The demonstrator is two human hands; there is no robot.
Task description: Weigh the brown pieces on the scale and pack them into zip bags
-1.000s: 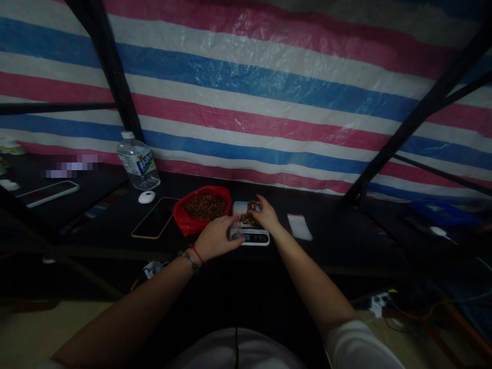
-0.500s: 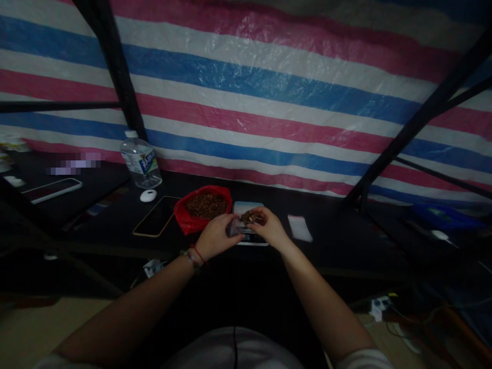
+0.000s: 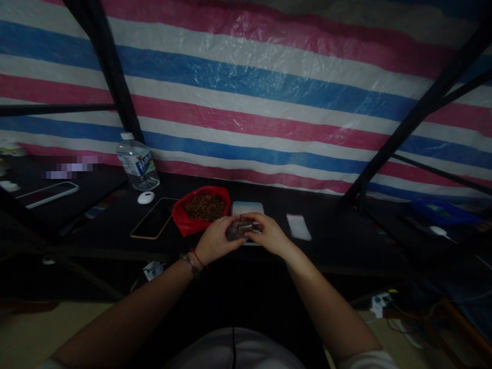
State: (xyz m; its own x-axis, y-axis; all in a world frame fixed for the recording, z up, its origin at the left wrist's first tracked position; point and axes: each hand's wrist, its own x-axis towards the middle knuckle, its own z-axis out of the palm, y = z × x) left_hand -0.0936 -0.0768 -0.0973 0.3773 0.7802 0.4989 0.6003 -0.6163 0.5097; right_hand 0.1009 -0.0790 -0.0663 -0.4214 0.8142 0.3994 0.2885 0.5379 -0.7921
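Between my two hands is a small clear plastic bag (image 3: 237, 229) with something brownish in it. My left hand (image 3: 216, 240) grips the bag's left side, fingers curled round it. My right hand (image 3: 272, 236) pinches its right edge with thumb and fingers. Just behind and beneath them lies a kitchen scale (image 3: 247, 207) with a pale top, its front mostly covered by the hands. Left of the scale, an open red plastic bag (image 3: 183, 219) is filled with small brown pieces (image 3: 205, 206), too small to name.
Flat small plastic bags (image 3: 299, 227) lie right of the scale. On the left are a phone (image 3: 152, 219), a white oval object (image 3: 146, 197) and a clear bottle (image 3: 138, 164). Black metal posts (image 3: 119, 87) stand before a striped plastic sheet (image 3: 249, 87).
The clump of brown pieces in my right fingers no longer shows there. That hand has moved in against the small clear bag and pinches its edge. The view has shifted slightly.
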